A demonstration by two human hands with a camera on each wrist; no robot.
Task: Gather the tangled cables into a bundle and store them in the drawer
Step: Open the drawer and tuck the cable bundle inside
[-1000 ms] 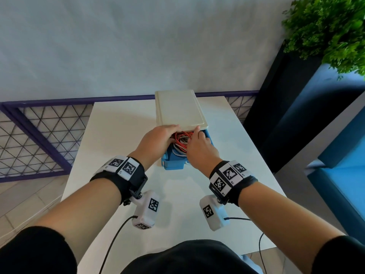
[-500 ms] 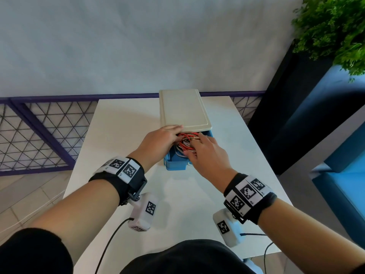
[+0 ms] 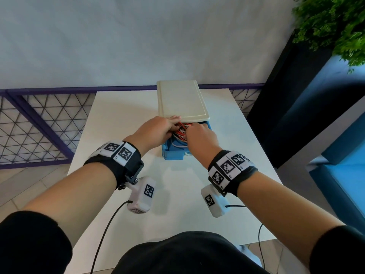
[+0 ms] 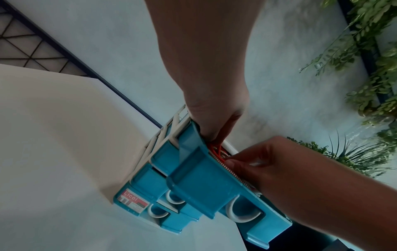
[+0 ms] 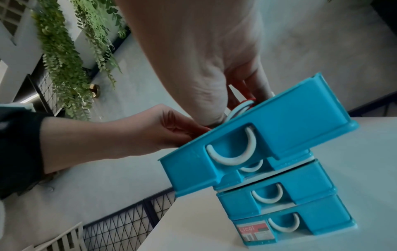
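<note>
A blue drawer stands pulled out of the small drawer unit on the white table. The tangled cables, red, white and braided, lie inside it. My left hand reaches in from the left, its fingers laid fairly straight on the cables under the cream top. My right hand curls over the cables from the right. In the left wrist view its thumb pinches the braided cable against the drawer rim. In the right wrist view red and white cable loops show between the right hand's fingers. The fingertips are hidden inside.
The lower drawers are pushed in. A purple mesh fence runs behind and to the left of the table. A dark planter with a green plant and a blue seat stand to the right. Camera cords hang off my wrists.
My right hand swung out to the right, then came back and curled down onto the cables. The left hand stays on the cables at the drawer's left side.
</note>
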